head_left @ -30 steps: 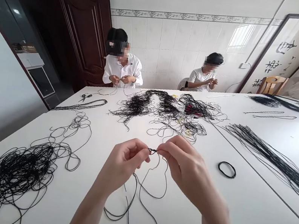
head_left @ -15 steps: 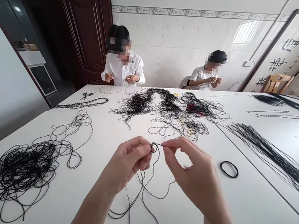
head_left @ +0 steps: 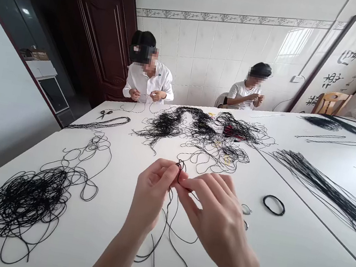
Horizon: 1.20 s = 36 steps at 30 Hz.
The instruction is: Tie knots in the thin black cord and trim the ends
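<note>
My left hand point(head_left: 151, 188) and my right hand point(head_left: 212, 216) meet just above the white table point(head_left: 89, 232), fingertips together. Both pinch a thin black cord point(head_left: 168, 223), which forms a small loop point(head_left: 179, 167) above the left fingertips. The cord's long slack hangs below my hands and lies in curves on the tabletop. Its exact path between my fingers is hidden. Just right of my right hand lie two small silvery pieces point(head_left: 246, 209).
A large tangle of black cord point(head_left: 19, 202) lies left, another point(head_left: 195, 129) ahead. A long black bundle point(head_left: 325, 192) and black ring point(head_left: 274, 205) lie right; scissors point(head_left: 105, 114) lie far left. Two co-workers point(head_left: 148, 78) point(head_left: 248, 90) sit opposite, handling cord.
My hands have drawn closer together, and my right hand now covers more of the cord near the loop. The loop stands more upright. The silvery pieces have come into view.
</note>
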Each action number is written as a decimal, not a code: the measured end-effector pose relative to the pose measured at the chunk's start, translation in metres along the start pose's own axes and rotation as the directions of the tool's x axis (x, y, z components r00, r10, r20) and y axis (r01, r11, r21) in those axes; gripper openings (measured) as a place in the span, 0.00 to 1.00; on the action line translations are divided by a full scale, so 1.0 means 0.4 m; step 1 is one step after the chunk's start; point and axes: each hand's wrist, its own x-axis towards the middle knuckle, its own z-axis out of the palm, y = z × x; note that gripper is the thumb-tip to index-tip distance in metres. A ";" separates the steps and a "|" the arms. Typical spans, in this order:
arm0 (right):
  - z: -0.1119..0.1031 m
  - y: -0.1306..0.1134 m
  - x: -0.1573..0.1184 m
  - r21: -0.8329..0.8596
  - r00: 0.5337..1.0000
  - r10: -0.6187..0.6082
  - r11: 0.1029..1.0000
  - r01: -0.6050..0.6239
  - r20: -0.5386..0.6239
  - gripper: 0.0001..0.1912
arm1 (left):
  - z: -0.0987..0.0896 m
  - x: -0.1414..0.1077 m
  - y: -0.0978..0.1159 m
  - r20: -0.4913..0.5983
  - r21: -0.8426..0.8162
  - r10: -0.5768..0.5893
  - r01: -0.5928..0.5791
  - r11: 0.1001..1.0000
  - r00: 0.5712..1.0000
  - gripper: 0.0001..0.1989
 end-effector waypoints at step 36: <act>-0.038 0.100 0.030 0.495 0.816 0.490 0.650 -0.576 0.307 0.08 | 0.011 -0.012 0.023 0.101 0.430 -0.140 0.083 0.899 0.985 0.06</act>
